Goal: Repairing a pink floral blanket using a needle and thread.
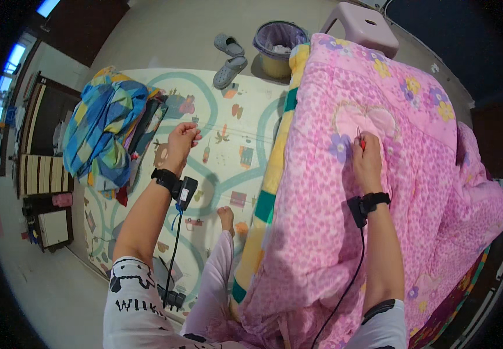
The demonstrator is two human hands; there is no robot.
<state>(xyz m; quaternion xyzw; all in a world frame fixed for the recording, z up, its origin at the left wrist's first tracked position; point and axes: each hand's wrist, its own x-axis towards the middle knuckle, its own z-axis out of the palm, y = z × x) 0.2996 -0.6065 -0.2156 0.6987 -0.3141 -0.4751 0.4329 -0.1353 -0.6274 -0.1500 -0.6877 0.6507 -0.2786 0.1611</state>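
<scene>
My right hand (368, 166) is closed round a small red-handled tool (363, 143), above the pink quilt (321, 192). A thin pointed metal tip sticks up from it beside a heart-shaped patch; its exact kind is too small to tell. Over the patterned play mat (234, 110), my left hand (182, 141) is raised with its fingers curled and pinched together. Whatever it may hold is too fine to make out. Faint thin lines run across the mat to the right of that hand; I cannot tell whether they are thread or creases.
A blue-and-yellow checked cloth bundle (105, 125) lies on the mat's left side. Beyond the mat are grey clogs (230, 71), a lined waste bin (274, 64) and a pale pink stool (365, 26). A yellow-green checked cloth edge (266, 209) shows under the quilt. Cables hang from both wrists.
</scene>
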